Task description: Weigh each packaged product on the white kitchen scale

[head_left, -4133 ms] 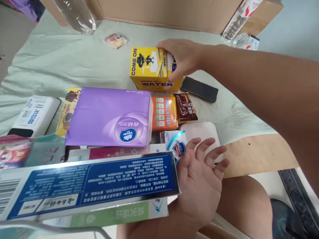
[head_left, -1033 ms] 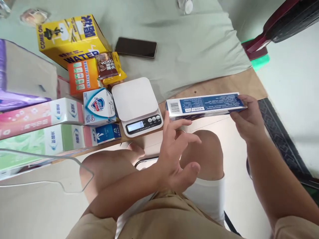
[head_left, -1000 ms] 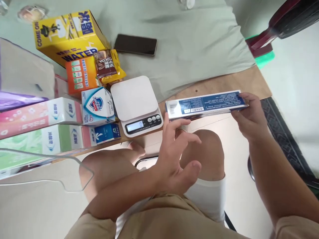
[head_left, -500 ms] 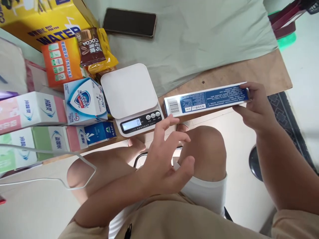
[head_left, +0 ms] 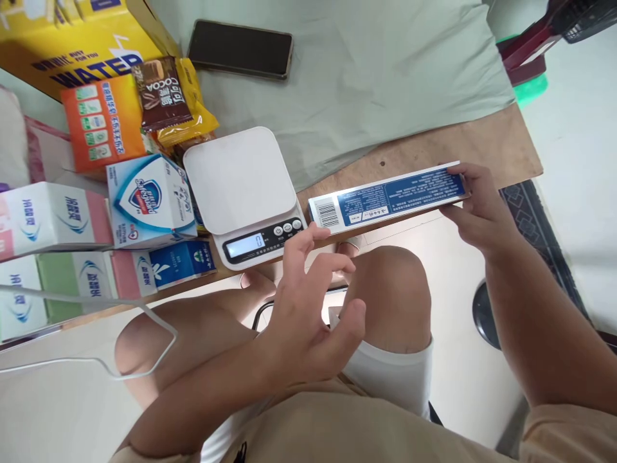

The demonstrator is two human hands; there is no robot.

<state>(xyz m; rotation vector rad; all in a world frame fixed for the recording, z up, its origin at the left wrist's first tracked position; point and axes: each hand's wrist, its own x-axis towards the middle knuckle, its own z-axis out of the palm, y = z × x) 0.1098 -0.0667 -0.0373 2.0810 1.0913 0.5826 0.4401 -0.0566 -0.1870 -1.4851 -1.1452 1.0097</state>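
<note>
My right hand (head_left: 477, 206) grips the right end of a long blue and white toothpaste box (head_left: 424, 190) between thumb and fingers. The box's barcode end points left, beside the kitchen scale (head_left: 241, 180). My left hand (head_left: 318, 302) hovers over my knees with its fingers apart, holding nothing. Its fingertips are close to the near right corner of the scale and the barcode end; whether they touch cannot be made out. On the scale, the white platform is bare and the small display (head_left: 245, 245) is lit.
Left of the scale stand a Safeguard box (head_left: 144, 202), an orange box (head_left: 103, 122), several stacked cartons (head_left: 72, 215) and a brown cocoa snack packet (head_left: 164, 93). A black phone (head_left: 241, 48) lies on the green cloth (head_left: 366, 71). A white cable (head_left: 154, 315) crosses at lower left.
The view has shifted slightly, so everything sits a little further left. Both hands keep nearly the same pose, and the toothpaste box stays in my right hand.
</note>
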